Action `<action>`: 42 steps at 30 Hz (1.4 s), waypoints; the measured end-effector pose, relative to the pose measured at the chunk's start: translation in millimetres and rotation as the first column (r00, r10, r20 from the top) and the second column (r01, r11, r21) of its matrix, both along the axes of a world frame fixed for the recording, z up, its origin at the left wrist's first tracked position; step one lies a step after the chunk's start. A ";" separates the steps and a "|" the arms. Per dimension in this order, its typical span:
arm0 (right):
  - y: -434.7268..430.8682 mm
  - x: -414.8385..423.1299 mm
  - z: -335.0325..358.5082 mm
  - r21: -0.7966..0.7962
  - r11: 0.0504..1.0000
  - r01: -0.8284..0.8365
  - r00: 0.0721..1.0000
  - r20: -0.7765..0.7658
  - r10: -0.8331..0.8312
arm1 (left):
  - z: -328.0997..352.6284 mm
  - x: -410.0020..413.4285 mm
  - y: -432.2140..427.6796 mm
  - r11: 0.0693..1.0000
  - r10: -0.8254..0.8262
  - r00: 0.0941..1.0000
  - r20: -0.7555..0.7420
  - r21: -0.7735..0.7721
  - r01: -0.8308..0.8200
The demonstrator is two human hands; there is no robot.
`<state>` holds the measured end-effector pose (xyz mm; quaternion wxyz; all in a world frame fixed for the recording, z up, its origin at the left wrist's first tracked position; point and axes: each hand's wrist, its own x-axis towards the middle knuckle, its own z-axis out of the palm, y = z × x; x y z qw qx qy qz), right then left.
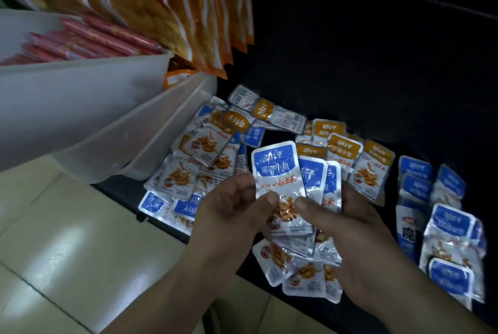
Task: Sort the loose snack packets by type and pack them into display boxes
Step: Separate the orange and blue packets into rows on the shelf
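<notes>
The blue-topped packets (277,172) are silver foil with white lettering on the blue; the orange-topped packets (343,149) share that silver. Red sausage sticks (89,42) fill a translucent white bin (80,99). The hanging bags (172,10) are orange and white, the counter (377,64) black, and the floor tiles (67,239) cream.

Head view, steeply downward, close.

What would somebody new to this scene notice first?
First come the two hands in the middle: the left hand and right hand both pinch a fan of blue-topped packets. Behind them, a loose heap of blue and orange-topped packets sprawls on the dark surface, with sorted blue stacks at the right. Big orange bags hang at the top left, over white bins.
</notes>
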<state>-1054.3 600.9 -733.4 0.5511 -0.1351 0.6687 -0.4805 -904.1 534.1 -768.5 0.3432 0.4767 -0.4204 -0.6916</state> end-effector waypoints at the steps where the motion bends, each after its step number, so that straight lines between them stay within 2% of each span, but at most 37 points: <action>1: 2.7 -3.3 -0.7 0.007 1.000 0.014 1.000 0.019 -0.014 | -1.3 -1.7 1.6 0.999 0.024 0.999 -0.023 0.037 -0.023; 4: 13.2 -16.3 -7.3 0.017 0.996 0.090 0.991 0.100 -0.091 | -11.2 -4.8 5.7 0.997 0.048 0.998 0.030 0.061 -0.050; 11: 50.5 -39.7 -0.6 -0.093 0.992 0.089 0.990 0.114 -0.078 | -0.6 -44.0 30.4 0.974 -0.226 0.967 0.118 0.017 0.226; 14: 67.7 -55.4 -6.4 -0.112 0.981 0.161 0.982 0.122 -0.147 | 2.1 -64.4 34.4 0.972 -0.235 0.964 0.127 0.051 0.230; 16: 79.9 -64.5 -10.9 -0.096 0.975 0.201 0.977 0.089 -0.192 | 1.0 -72.8 36.4 0.977 -0.214 0.962 0.170 0.056 0.208; 19: 92.3 -72.6 -9.6 -0.072 0.960 0.269 0.957 -0.089 -0.275 | -3.2 -77.0 41.2 0.984 -0.168 0.955 0.245 -0.018 0.178; 21: 98.6 -75.8 -9.3 -0.068 0.948 0.311 0.924 -0.212 -0.319 | -3.1 -80.9 49.3 0.973 -0.197 0.945 0.260 -0.065 0.221; 24: 102.5 -74.3 -11.4 -0.087 0.946 0.311 0.894 -0.310 -0.322 | 1.4 -96.9 70.9 0.951 -0.280 0.934 0.223 -0.067 0.301; 27: 102.2 -68.1 -8.5 -0.123 0.959 0.254 0.911 -0.302 -0.280 | 0.7 -112.7 83.5 0.946 -0.289 0.933 0.215 -0.083 0.312; 32: 110.7 -69.7 -5.8 -0.162 0.968 0.189 0.956 -0.195 -0.219 | 7.1 -114.0 81.8 0.950 -0.300 0.941 0.154 -0.041 0.309; 35: 116.4 -77.8 -12.4 -0.105 0.977 0.186 0.945 -0.253 -0.207 | 5.8 -109.7 79.3 0.947 -0.321 0.939 0.124 0.049 0.318; 38: 117.5 -82.5 -18.3 -0.032 0.962 0.272 0.923 -0.275 -0.270 | -1.7 -102.8 79.5 0.946 -0.321 0.919 0.230 0.021 0.325; 42: 117.9 -88.7 -24.3 0.022 0.930 0.368 0.882 -0.327 -0.341 | 3.5 -100.2 73.8 0.964 -0.258 0.939 0.228 0.002 0.264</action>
